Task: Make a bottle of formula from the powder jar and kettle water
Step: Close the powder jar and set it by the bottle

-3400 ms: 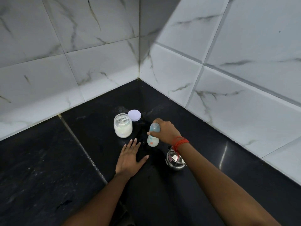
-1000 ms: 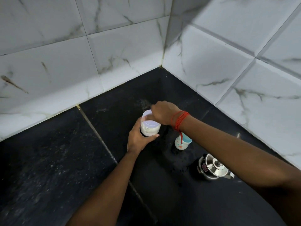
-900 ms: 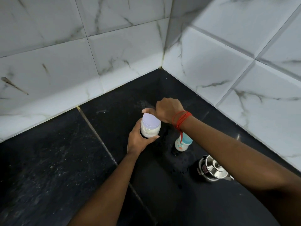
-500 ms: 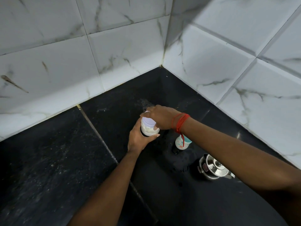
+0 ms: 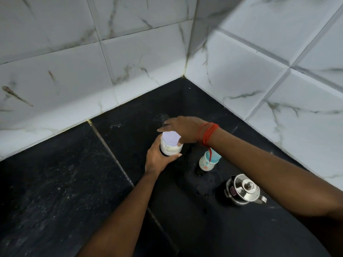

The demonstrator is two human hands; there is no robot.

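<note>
The glass powder jar, part full of white powder, stands on the black counter with its pale lilac lid on top. My left hand wraps the jar from the near left side. My right hand, with a red thread at the wrist, lies over the lid's far edge, fingers stretched left and thumb against the lid's right rim. The baby bottle, with a teal cap and milky contents, stands upright to the right of the jar, partly behind my right forearm. The small steel kettle sits lidded at the near right.
The black stone counter ends in a corner of white marble-look wall tiles close behind the jar. A grout seam runs diagonally past the jar's left. Water drops lie on the counter between the bottle and the kettle.
Earlier my right hand left the bottle, brought the lid onto the jar and my left hand took hold of the jar. In the last half second my right fingers have stretched out over the lid.
</note>
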